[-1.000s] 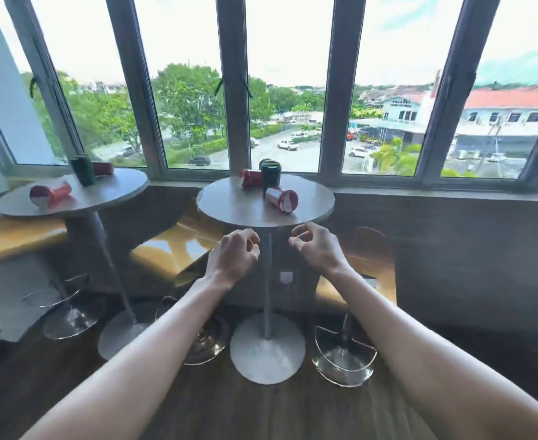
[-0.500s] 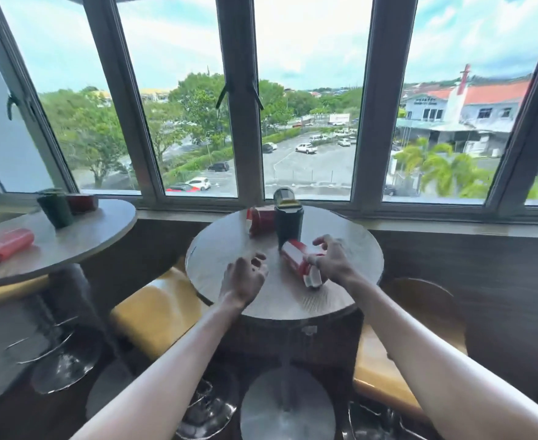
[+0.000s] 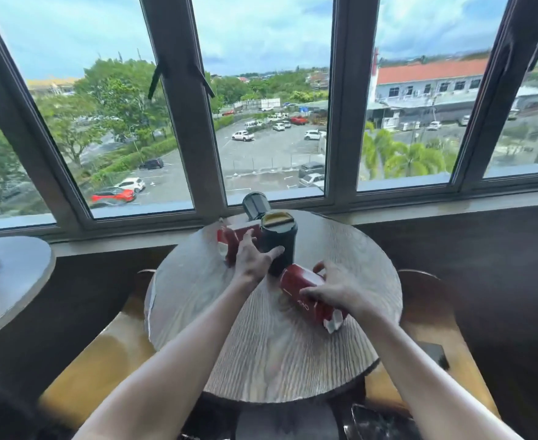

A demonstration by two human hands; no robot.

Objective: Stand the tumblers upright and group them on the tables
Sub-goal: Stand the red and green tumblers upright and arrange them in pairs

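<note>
The right hand [image 3: 340, 292] has its fingers curled over a red tumbler [image 3: 309, 296] lying on its side on the round table [image 3: 277, 350], thumb on the near flank, gripping it. The left hand [image 3: 252, 258] is spread, fingers loose, reaching onto a second red tumbler [image 3: 234, 238] (also on its side) at the far edge; its thumb touches the dark tumbler [image 3: 277, 242], which stands upright between the two. Another table [image 3: 10, 281] sits at left.
</note>
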